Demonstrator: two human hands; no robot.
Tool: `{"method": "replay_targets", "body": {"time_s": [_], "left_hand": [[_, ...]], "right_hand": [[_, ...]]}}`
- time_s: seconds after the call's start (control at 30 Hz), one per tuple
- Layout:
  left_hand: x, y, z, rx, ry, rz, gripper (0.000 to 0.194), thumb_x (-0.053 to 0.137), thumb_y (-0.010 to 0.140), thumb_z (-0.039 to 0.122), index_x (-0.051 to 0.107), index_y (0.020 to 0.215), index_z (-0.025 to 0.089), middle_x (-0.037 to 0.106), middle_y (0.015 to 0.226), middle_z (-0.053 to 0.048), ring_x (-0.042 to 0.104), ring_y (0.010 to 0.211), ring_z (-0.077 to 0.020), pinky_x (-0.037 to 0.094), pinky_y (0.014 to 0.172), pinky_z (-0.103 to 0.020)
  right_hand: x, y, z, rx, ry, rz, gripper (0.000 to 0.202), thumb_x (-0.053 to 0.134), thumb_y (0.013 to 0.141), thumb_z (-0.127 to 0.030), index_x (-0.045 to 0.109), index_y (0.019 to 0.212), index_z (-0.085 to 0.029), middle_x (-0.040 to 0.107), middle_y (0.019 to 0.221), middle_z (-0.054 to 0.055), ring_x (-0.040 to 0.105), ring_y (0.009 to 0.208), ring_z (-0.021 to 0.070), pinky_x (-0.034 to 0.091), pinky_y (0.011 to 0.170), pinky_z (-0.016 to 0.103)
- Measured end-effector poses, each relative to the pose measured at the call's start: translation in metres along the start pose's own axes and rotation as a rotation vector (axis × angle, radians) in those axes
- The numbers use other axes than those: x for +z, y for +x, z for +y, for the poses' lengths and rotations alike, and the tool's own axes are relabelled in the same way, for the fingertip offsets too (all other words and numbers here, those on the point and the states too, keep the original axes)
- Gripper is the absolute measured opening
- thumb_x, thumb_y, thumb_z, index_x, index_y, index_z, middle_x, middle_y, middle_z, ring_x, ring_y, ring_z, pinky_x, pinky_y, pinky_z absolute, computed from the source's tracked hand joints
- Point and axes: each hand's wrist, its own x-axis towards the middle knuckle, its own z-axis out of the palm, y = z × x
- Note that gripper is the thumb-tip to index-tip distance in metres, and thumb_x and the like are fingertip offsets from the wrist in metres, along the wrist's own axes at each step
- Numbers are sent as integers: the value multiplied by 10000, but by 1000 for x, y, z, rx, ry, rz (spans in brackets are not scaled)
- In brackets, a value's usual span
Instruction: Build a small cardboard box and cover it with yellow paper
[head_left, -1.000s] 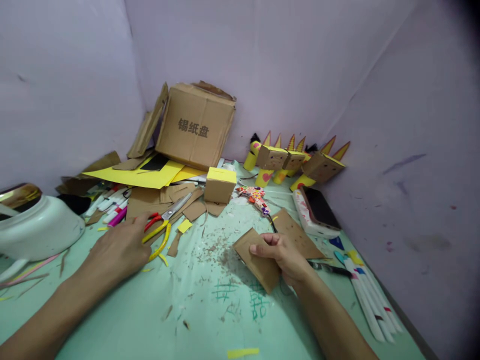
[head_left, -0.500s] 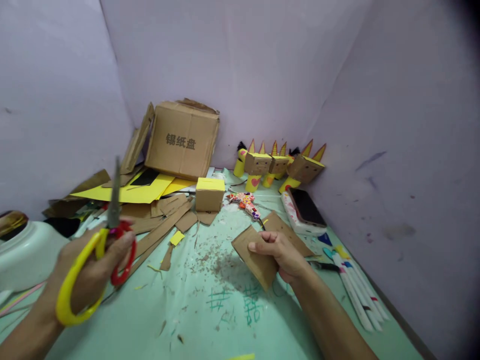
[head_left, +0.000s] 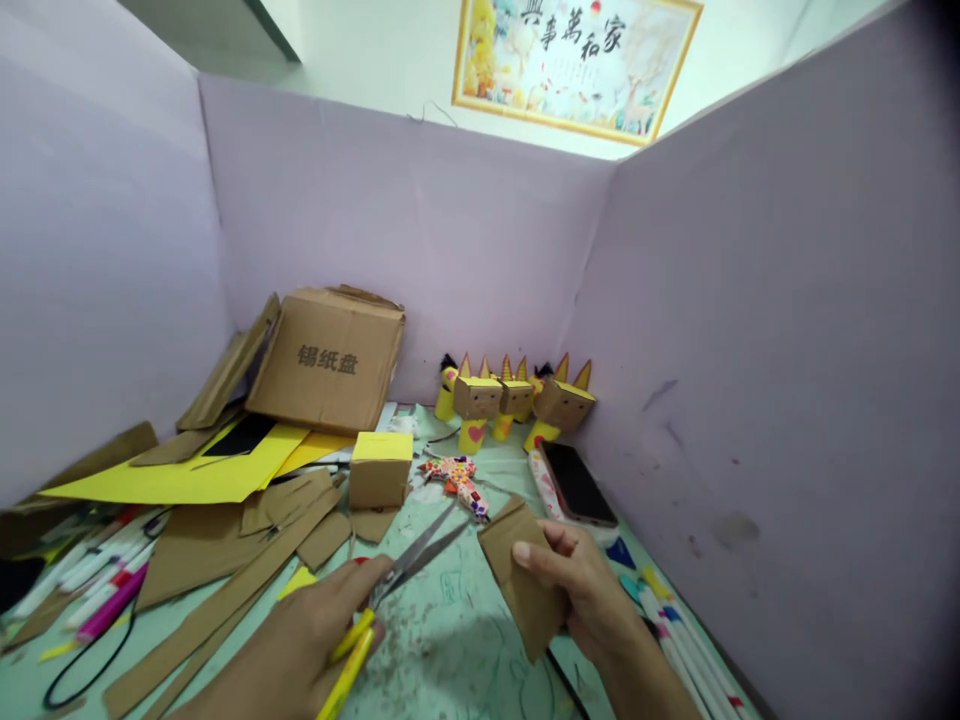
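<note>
My left hand [head_left: 315, 630] grips a pair of scissors [head_left: 409, 570] with yellow and red handles. The blades are parted and point toward the piece of cardboard [head_left: 521, 575], with a gap between them. That brown, roughly rectangular piece is pinched between thumb and fingers of my right hand [head_left: 585, 580], above the table. Beyond the hands lies a hot glue gun [head_left: 457, 480] with a floral pattern. A small cardboard box with a yellow top [head_left: 381, 470] stands to its left.
Cardboard strips [head_left: 247, 580], yellow sheets [head_left: 187, 470] and a large carton [head_left: 326, 360] lie on the left. Several cardboard-headed figures [head_left: 480, 400] stand at the back. A phone [head_left: 577, 482] and markers [head_left: 682, 640] are on the right. Purple partitions [head_left: 390, 220] enclose the table.
My left hand has brought the scissors from the far left in toward the cardboard, and the blades now stand apart. The camera has tilted up, bringing a framed picture into view.
</note>
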Motion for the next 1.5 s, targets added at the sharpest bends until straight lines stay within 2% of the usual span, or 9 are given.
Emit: {"method": "replay_targets", "body": {"time_s": [0.1,0.2,0.3,0.5,0.67,0.73,1.17,1.37,1.5], "left_hand": [[8,-5,-12,-40,52,-83,518,541,753,305,503,1260,403,648,1171,-31,612,1009,-301,507,833,-361],[7,-17,-15,-30,80,-122,629,514,755,258,381,1340,446,585,1270,-18,559,1111,-305,467,916,-410],[0,-28,-7,4,104,-162,665,449,778,217,293,1396,407,491,1371,-34,467,1226,-301,398,996,-439],[-3,-29,12,-96,136,-312,629,382,811,244,273,1426,312,431,1414,-88,415,1262,-336,362,1012,-510],[0,-32,16,-71,160,-226,639,328,807,165,251,1427,297,452,1394,-72,445,1224,-276,368,1011,-479],[-2,-34,18,-73,171,-228,627,310,816,156,245,1426,287,443,1399,-69,444,1222,-261,353,1024,-478],[1,-32,17,-80,200,-216,597,334,818,149,309,1397,292,500,1347,-80,501,1184,-279,388,989,-484],[3,-28,7,-99,248,-287,621,328,811,122,297,1406,297,489,1355,-101,519,1164,-292,399,961,-534],[4,-25,0,-88,237,-338,607,327,830,143,283,1417,294,491,1353,-110,531,1151,-291,389,967,-539]], "right_hand": [[1,-1,1,-1,-28,-33,293,803,539,-357,678,669,-125,663,577,29,572,493,127,423,494,224],[4,-3,2,12,-92,-60,281,797,544,-355,679,651,-122,652,570,24,553,483,118,403,483,218],[8,-6,4,7,-190,-84,247,779,554,-340,684,625,-123,633,551,11,520,473,105,369,476,209],[15,-8,7,-23,-382,-113,153,712,572,-277,678,590,-129,558,514,-18,439,479,91,294,465,204],[20,-10,5,-48,-441,-107,146,697,567,-263,682,608,-123,523,502,-28,410,477,87,292,464,203],[21,-11,3,-54,-455,-97,175,689,570,-278,693,634,-116,535,514,-21,425,483,94,310,474,210],[29,-12,7,-39,-501,-70,165,644,567,-237,712,654,-114,589,574,2,475,523,116,353,495,220],[28,-12,8,-86,-563,-90,160,621,594,-236,715,644,-117,547,535,-12,463,518,114,343,482,213],[29,-12,8,-59,-529,-96,154,630,585,-239,704,631,-113,559,538,-9,478,521,120,350,486,217]]}}
